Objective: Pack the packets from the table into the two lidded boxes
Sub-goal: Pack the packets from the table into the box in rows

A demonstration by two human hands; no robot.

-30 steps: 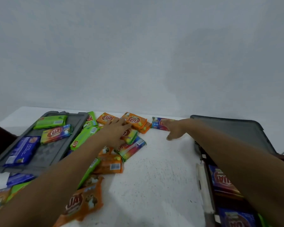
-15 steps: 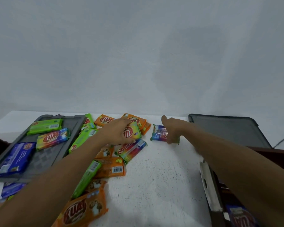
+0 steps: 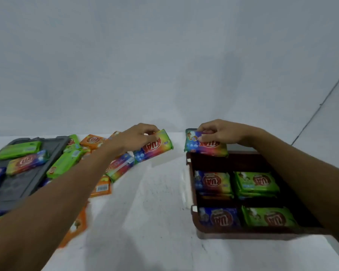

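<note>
My left hand (image 3: 134, 136) grips a rainbow-coloured packet (image 3: 157, 148), lifted just above the pile of packets (image 3: 70, 163) on the white table (image 3: 149, 212). My right hand (image 3: 219, 133) pinches a second rainbow packet (image 3: 205, 146) by its top edge, over the far-left corner of the brown divided box (image 3: 192, 196). Inside that box lie blue-rainbow packets (image 3: 212, 181) on the left and green packets (image 3: 256, 182) on the right. Its far compartments look dark; my right arm hides its right side.
A grey lid or tray (image 3: 24, 184) at the left carries green, rainbow and blue packets. Orange packets (image 3: 101, 187) lie under my left forearm and near the front left. A grey wall rises behind the table.
Both hands have closed on rainbow packets and lifted them. My right hand has carried its packet to the box's far corner. The view has tipped down, showing the box's compartments.
</note>
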